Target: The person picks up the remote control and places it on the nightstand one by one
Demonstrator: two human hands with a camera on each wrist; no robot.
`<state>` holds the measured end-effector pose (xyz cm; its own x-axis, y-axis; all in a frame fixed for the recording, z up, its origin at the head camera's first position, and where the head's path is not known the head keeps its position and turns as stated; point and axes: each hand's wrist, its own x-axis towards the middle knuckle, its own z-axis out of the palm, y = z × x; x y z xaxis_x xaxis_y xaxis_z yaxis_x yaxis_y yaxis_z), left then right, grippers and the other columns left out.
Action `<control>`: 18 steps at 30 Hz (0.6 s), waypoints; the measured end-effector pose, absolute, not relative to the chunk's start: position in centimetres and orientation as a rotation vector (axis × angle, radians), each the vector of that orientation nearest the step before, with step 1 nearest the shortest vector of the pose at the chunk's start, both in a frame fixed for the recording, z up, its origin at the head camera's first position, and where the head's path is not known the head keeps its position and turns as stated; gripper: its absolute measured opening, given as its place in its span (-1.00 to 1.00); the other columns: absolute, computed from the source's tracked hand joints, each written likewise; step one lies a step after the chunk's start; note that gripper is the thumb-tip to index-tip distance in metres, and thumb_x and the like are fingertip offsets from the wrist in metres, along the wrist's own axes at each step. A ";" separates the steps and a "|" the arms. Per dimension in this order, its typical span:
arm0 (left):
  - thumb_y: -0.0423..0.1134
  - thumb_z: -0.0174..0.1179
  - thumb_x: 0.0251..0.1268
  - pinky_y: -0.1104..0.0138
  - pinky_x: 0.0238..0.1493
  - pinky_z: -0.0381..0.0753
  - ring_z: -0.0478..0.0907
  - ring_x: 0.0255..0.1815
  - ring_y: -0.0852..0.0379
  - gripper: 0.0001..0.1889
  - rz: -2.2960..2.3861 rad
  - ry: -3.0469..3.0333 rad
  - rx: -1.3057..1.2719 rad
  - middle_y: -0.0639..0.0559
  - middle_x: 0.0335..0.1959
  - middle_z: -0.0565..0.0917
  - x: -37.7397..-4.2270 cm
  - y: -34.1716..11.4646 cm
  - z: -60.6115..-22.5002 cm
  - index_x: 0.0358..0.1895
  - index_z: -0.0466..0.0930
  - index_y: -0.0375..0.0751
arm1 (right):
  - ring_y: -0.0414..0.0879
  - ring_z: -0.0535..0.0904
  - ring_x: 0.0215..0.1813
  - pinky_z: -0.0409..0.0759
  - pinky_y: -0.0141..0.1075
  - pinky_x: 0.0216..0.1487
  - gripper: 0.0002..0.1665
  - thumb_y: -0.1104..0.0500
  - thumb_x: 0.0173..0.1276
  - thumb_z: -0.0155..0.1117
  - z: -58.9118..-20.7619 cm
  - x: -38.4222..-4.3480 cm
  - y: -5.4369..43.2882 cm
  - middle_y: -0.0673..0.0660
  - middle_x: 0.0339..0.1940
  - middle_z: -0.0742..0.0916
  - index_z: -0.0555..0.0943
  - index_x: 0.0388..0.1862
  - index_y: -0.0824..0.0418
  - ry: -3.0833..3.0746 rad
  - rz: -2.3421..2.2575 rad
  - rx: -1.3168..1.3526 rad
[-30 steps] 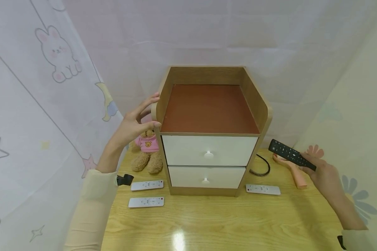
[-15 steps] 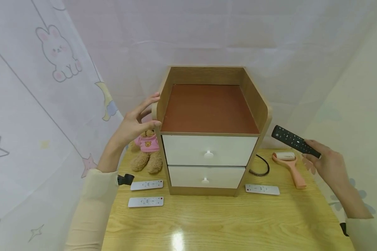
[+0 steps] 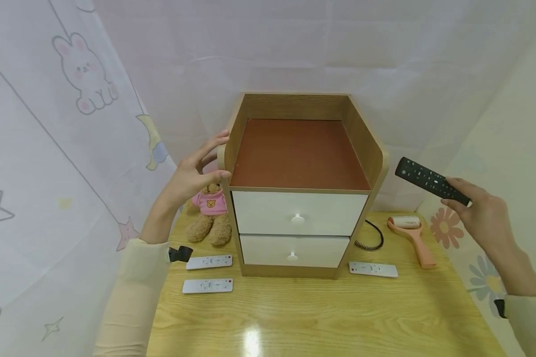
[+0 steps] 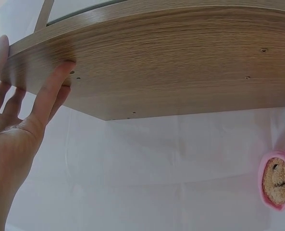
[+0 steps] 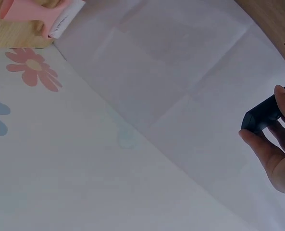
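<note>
The left hand (image 3: 185, 182) is loosely spread, fingers apart, and touches the left side of the wooden cabinet (image 3: 300, 156) without gripping it. The right hand (image 3: 486, 212) pinches one end of the black remote (image 3: 429, 179) between thumb and fingers, holding it in the air to the right of the cabinet. A teddy bear (image 3: 212, 204) in pink sits at the cabinet's left, with two white remotes (image 3: 209, 263) lying nearer on the table (image 3: 321, 317). To the right are another white remote (image 3: 373, 269), a black coiled cord (image 3: 376, 244) and, farther right, an orange lint roller (image 3: 417, 243).
</note>
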<state>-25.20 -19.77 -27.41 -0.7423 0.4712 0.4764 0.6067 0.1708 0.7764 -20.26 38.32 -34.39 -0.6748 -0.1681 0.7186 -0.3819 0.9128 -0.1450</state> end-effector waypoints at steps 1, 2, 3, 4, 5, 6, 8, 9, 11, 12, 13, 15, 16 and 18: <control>-0.51 0.22 0.24 0.39 0.09 0.58 0.12 0.46 -0.14 -0.29 -1.626 -2.303 -1.068 0.10 0.55 0.07 -25.2 -19.8 -27.4 0.46 0.19 -0.19 | 0.12 0.48 -0.67 -0.03 -0.48 -0.70 -0.29 0.54 -0.14 0.51 -34.1 -20.3 38.2 0.48 0.01 0.63 0.58 0.11 0.43 -2.308 0.371 0.394; -0.51 0.22 0.25 0.39 0.08 0.58 0.12 0.46 -0.15 -0.29 -1.628 -2.301 -1.069 0.10 0.55 0.07 -25.2 -19.8 -27.4 0.46 0.19 -0.20 | 0.17 0.53 -0.63 0.00 -0.50 -0.68 -0.29 0.54 -0.13 0.50 -33.9 -20.4 38.2 0.48 0.01 0.63 0.58 0.12 0.43 -2.306 0.369 0.393; -0.51 0.22 0.25 0.38 0.08 0.58 0.12 0.47 -0.15 -0.29 -1.629 -2.299 -1.069 0.09 0.55 0.07 -25.1 -19.8 -27.4 0.46 0.19 -0.20 | 0.22 0.58 -0.57 0.04 -0.51 -0.65 -0.30 0.53 -0.13 0.50 -33.7 -20.5 38.1 0.48 0.01 0.63 0.58 0.12 0.42 -2.303 0.364 0.389; -0.51 0.22 0.25 0.38 0.08 0.59 0.12 0.47 -0.15 -0.29 -1.632 -2.298 -1.067 0.10 0.54 0.07 -25.1 -19.8 -27.4 0.46 0.19 -0.20 | 0.32 0.62 -0.45 0.08 -0.53 -0.61 -0.30 0.53 -0.12 0.50 -33.5 -20.6 38.0 0.47 0.01 0.63 0.58 0.12 0.42 -2.301 0.363 0.383; -0.51 0.22 0.25 0.38 0.08 0.59 0.12 0.47 -0.16 -0.29 -1.637 -2.295 -1.067 0.10 0.54 0.07 -25.1 -19.7 -27.4 0.46 0.19 -0.20 | 0.38 0.63 -0.34 0.12 -0.53 -0.57 -0.30 0.53 -0.11 0.50 -33.2 -20.6 37.9 0.47 0.01 0.63 0.57 0.13 0.41 -2.299 0.359 0.377; -0.51 0.22 0.25 0.37 0.05 0.61 0.12 0.46 -0.16 -0.29 -1.643 -2.293 -1.064 0.11 0.54 0.07 -25.1 -19.7 -27.4 0.46 0.19 -0.20 | 0.40 0.63 -0.29 0.17 -0.53 -0.52 -0.30 0.52 -0.10 0.50 -33.0 -20.7 37.9 0.46 0.01 0.64 0.57 0.14 0.40 -2.299 0.352 0.370; -0.50 0.22 0.25 0.37 0.07 0.60 0.13 0.46 -0.14 -0.30 -1.649 -2.289 -1.062 0.12 0.54 0.08 -25.1 -19.6 -27.4 0.45 0.20 -0.21 | 0.46 0.59 -0.16 0.35 -0.43 -0.42 -0.29 0.51 -0.08 0.49 -32.7 -20.7 37.7 0.45 0.02 0.64 0.57 0.15 0.38 -2.299 0.339 0.357; -0.50 0.22 0.25 0.37 0.08 0.59 0.13 0.46 -0.14 -0.30 -1.648 -2.288 -1.061 0.13 0.54 0.08 -25.1 -19.6 -27.4 0.45 0.20 -0.21 | 0.46 0.59 -0.14 0.42 -0.34 -0.40 -0.30 0.50 -0.08 0.49 -32.5 -20.7 37.6 0.45 0.02 0.64 0.57 0.16 0.38 -2.298 0.339 0.353; -0.50 0.23 0.24 0.37 0.11 0.57 0.13 0.47 -0.13 -0.31 -1.646 -2.285 -1.062 0.12 0.54 0.09 -25.2 -19.5 -27.4 0.45 0.20 -0.23 | 0.47 0.59 -0.13 0.51 -0.12 -0.37 -0.29 0.50 -0.05 0.48 -32.2 -20.8 37.5 0.45 0.04 0.63 0.56 0.18 0.36 -2.304 0.344 0.348; -0.50 0.23 0.24 0.37 0.12 0.57 0.13 0.47 -0.13 -0.31 -1.642 -2.284 -1.062 0.12 0.54 0.09 -25.2 -19.5 -27.5 0.44 0.20 -0.23 | 0.47 0.58 -0.12 0.51 -0.01 -0.35 -0.29 0.50 -0.04 0.48 -32.1 -20.8 37.4 0.45 0.04 0.63 0.55 0.19 0.35 -2.308 0.352 0.342; -0.50 0.23 0.24 0.37 0.12 0.57 0.13 0.47 -0.13 -0.31 -1.640 -2.283 -1.061 0.11 0.54 0.09 -25.2 -19.6 -27.5 0.44 0.21 -0.24 | 0.47 0.58 -0.11 0.49 0.08 -0.35 -0.29 0.50 -0.03 0.47 -31.9 -20.9 37.3 0.45 0.05 0.63 0.55 0.20 0.34 -2.311 0.356 0.340; -0.49 0.23 0.24 0.36 0.11 0.57 0.14 0.46 -0.13 -0.31 -1.634 -2.284 -1.060 0.11 0.54 0.10 -25.1 -19.6 -27.5 0.44 0.21 -0.25 | 0.46 0.59 -0.10 0.48 0.10 -0.33 -0.29 0.49 -0.01 0.47 -31.4 -21.1 37.1 0.44 0.06 0.63 0.55 0.20 0.33 -2.318 0.365 0.337; -0.49 0.23 0.24 0.36 0.11 0.57 0.14 0.46 -0.13 -0.31 -1.632 -2.287 -1.058 0.11 0.54 0.10 -25.1 -19.7 -27.5 0.44 0.20 -0.25 | 0.46 0.59 -0.10 0.48 0.05 -0.32 -0.30 0.48 0.00 0.47 -31.2 -21.3 37.0 0.44 0.06 0.63 0.55 0.21 0.32 -2.322 0.365 0.337; -0.49 0.23 0.25 0.36 0.16 0.53 0.14 0.46 -0.12 -0.32 -1.621 -2.286 -1.053 0.11 0.53 0.11 -25.0 -19.8 -27.3 0.44 0.21 -0.25 | 0.44 0.60 -0.11 0.47 -0.06 -0.32 -0.32 0.47 0.01 0.47 -30.4 -21.8 36.9 0.44 0.05 0.63 0.56 0.20 0.31 -2.323 0.359 0.345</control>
<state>-25.03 -19.76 -27.31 -0.7431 0.4543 0.4914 0.6139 0.1705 0.7707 -21.83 36.85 -30.42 -0.6845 -0.1397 0.7155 -0.3494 0.9243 -0.1538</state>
